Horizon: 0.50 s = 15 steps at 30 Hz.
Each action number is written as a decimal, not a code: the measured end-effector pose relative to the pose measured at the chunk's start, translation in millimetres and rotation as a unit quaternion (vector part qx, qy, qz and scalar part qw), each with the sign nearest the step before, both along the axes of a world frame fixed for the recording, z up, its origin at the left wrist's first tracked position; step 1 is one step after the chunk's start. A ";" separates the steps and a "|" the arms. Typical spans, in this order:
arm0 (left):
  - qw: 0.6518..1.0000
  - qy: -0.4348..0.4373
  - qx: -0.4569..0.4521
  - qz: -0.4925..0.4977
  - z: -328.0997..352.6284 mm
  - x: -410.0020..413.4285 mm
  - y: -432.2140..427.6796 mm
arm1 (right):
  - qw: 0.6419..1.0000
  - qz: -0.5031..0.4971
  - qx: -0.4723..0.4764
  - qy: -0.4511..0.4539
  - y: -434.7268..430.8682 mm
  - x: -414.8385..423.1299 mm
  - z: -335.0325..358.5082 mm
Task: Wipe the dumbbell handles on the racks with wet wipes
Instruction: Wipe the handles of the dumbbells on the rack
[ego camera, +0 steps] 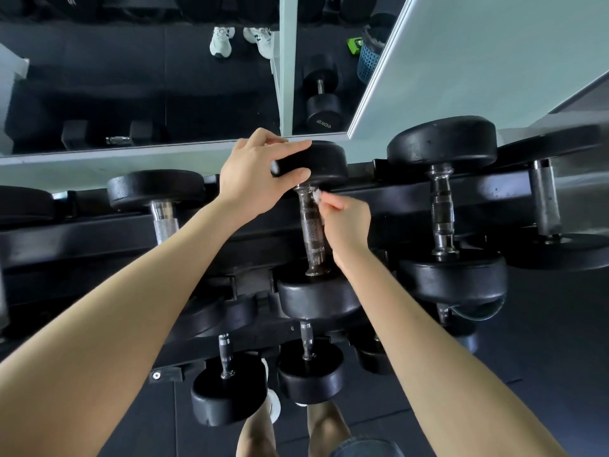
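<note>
Our dumbbell lies on the top tier of the rack, between two others. Our right hand pinches a small white wipe against the far end of the handle, just below the far head. Our left hand grips that head, fingers over the top, thumb on its near side. In the mirror beyond, a blue perforated basket shows something dark at its rim. We cannot tell what it holds.

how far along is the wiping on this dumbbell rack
Nothing shows as finished. In hand: the left hand grips the middle dumbbell's far head while the right hand pinches a wet wipe against the top of its handle. Left: the rest of that handle; neighbouring handles cannot be judged.
</note>
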<state>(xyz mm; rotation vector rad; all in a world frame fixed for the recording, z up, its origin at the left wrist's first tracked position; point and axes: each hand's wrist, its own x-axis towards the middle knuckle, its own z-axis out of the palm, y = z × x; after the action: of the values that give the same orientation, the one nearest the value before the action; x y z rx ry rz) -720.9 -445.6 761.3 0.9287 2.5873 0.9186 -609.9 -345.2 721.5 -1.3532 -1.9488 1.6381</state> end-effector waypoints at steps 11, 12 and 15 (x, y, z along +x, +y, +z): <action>1.000 0.004 -0.006 -0.002 0.8 1.1 1.2 | 0.963 0.187 0.137 -0.137 -0.9 43.8 12.8; 1.000 0.004 -0.009 -0.001 1.2 1.9 2.1 | 0.954 0.205 0.130 -0.174 -0.8 46.3 14.3; 1.000 0.007 -0.014 -0.001 2.7 3.4 2.2 | 0.926 0.229 0.079 -0.291 7.6 39.4 16.5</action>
<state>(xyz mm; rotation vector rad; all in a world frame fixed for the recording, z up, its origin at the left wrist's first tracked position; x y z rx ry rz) -717.4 -443.4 764.0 0.9339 2.6030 0.8756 -570.5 -337.6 738.0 -1.5214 -2.8548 1.2798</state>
